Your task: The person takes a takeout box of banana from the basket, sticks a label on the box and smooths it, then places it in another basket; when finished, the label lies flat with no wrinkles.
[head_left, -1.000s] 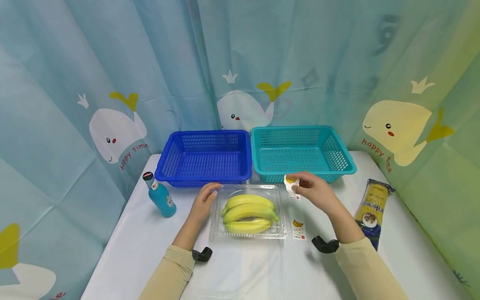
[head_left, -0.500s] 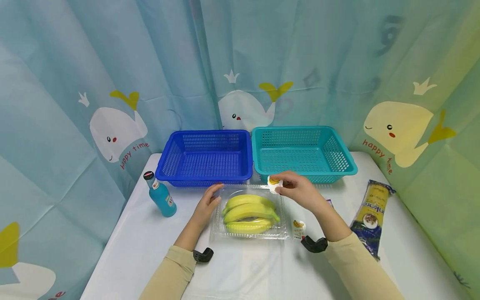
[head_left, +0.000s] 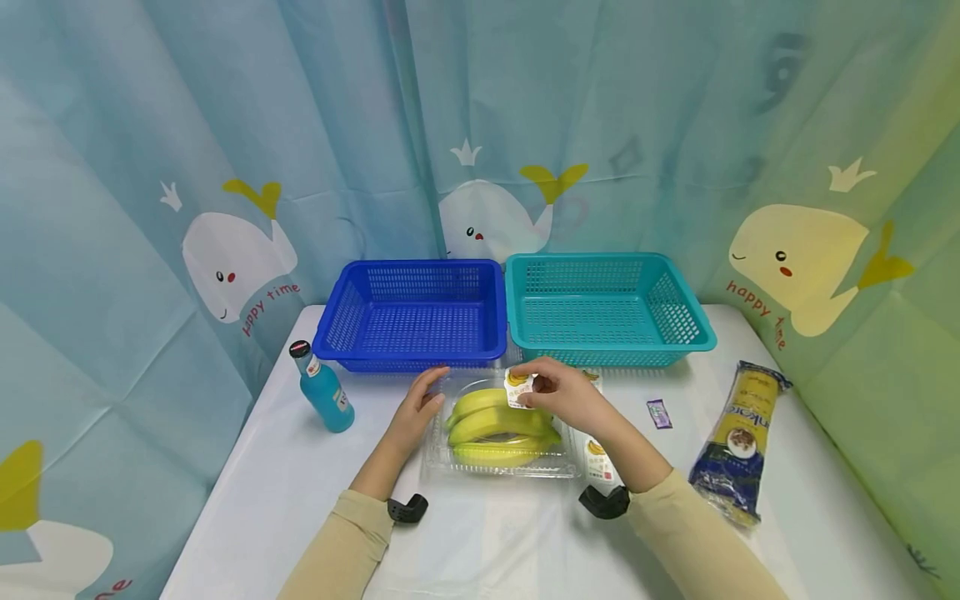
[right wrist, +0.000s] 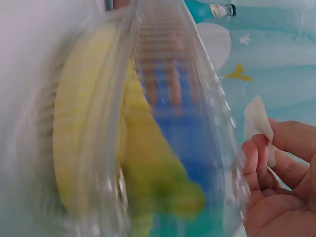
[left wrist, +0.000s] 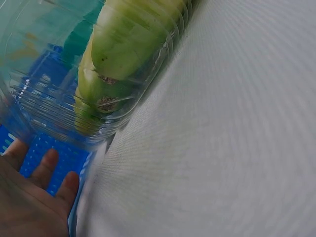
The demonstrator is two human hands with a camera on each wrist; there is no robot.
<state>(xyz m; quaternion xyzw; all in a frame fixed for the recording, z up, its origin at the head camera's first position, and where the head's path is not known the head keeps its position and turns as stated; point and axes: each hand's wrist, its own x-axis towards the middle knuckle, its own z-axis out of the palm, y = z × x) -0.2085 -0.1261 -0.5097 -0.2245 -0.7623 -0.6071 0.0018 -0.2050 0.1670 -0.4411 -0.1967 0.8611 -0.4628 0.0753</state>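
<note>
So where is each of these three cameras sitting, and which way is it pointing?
Head: worn on the head, looking forward and down at the white table with the blue and teal baskets; both hands and beige sleeves show.
Left wrist: low by the left hand, looking along the table at the clear plastic box of yellow bananas; palm and fingers show.
Right wrist: by the right hand, facing the same box; fingers pinching a small white sticker show.
All three views share the banana box.

Head view downward; wrist views close, sharing banana tray (head_left: 501, 427).
</note>
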